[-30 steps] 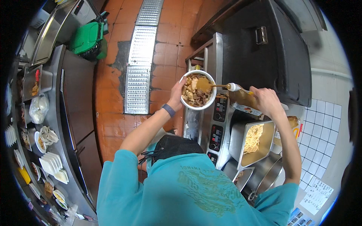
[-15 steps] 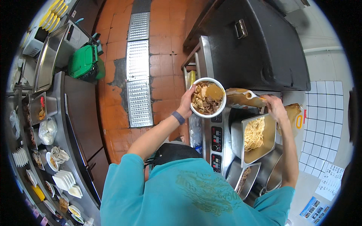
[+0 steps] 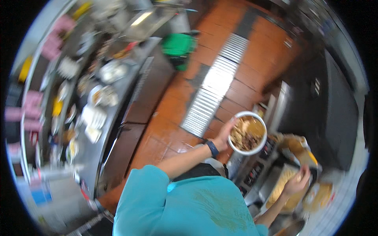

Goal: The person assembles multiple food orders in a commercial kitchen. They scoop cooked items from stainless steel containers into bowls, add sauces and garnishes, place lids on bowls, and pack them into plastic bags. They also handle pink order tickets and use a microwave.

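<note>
White bowl (image 3: 252, 152): in the air ahead of the torso, open side up, near the cooker controls (image 3: 254, 173); being level seems to matter, since brown sauce (image 3: 257, 126) pools at one side next to dark and pale pieces of food (image 3: 245, 137).

Left hand (image 3: 226, 138): grasps the bowl by its left edge—probably to keep the opening unobstructed and the fingers away from the food. The undersides of the fingers are hidden, so how far they spread beneath cannot be told.

Left arm: reaches up and to the right across the front of the turquoise shirt (image 3: 197, 200), elbow bent, a dark wristband (image 3: 212, 147) at the wrist; the pose looks suited to carrying the bowl's weight close to the body.

Right hand (image 3: 298, 181): over the side of the metal pan (image 3: 269, 182) of pale noodles (image 3: 282, 185), just below a brownish container (image 3: 293, 143) with a yellow edge. Fingers are partly curled; blur hides whether they hold anything—cannot tell.

Right arm: comes up from the lower right, lower than the left, its forearm slanting outward past the pan.

Pan and container: set together on the right, presumably for easy reach with that hand.
</note>
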Action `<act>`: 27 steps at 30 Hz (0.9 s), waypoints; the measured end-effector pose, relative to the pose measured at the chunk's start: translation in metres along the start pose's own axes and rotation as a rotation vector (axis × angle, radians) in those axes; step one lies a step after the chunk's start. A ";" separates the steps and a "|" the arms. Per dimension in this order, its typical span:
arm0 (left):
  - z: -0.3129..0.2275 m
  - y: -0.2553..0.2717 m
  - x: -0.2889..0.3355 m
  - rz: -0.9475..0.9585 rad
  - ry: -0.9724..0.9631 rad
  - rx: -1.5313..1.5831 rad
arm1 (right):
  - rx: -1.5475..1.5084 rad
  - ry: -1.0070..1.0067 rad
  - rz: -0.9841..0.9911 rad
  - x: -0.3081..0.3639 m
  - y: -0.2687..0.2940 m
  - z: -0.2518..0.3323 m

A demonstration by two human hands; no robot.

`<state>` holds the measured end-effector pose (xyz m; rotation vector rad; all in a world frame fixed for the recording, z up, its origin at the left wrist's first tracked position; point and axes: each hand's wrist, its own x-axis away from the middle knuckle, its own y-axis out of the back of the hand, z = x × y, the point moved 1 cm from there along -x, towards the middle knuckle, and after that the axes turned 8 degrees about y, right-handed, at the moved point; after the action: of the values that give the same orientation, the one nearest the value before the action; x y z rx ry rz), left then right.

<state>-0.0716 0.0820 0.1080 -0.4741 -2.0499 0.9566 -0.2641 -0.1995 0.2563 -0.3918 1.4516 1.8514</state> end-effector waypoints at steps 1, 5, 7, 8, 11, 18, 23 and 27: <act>-0.006 0.011 0.016 -0.055 0.017 0.048 | -0.086 -0.129 -0.026 0.025 -0.017 0.011; -0.029 0.059 0.097 -0.133 -0.057 0.325 | -0.581 -0.484 0.371 0.125 -0.109 0.061; -0.042 0.080 0.140 -0.068 -0.225 0.393 | -0.614 -0.233 0.734 0.157 -0.153 0.091; -0.050 0.091 0.161 -0.159 -0.303 0.357 | -0.604 -0.182 0.990 0.169 -0.172 0.106; -0.081 0.128 0.227 -0.279 -0.469 0.433 | -0.476 0.129 1.464 0.188 -0.221 0.164; -0.159 0.233 0.313 -0.493 -0.786 0.448 | -0.579 0.472 1.232 0.136 -0.421 0.371; -0.234 0.289 0.345 -0.411 -0.825 0.571 | -0.640 0.341 0.948 0.011 -0.532 0.553; -0.295 0.312 0.357 -0.368 -0.871 0.612 | -0.645 0.629 0.529 -0.093 -0.577 0.672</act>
<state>-0.0522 0.6374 0.1666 0.7455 -2.2585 1.6387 0.3387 0.4411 0.1207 -1.0587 1.3816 2.8039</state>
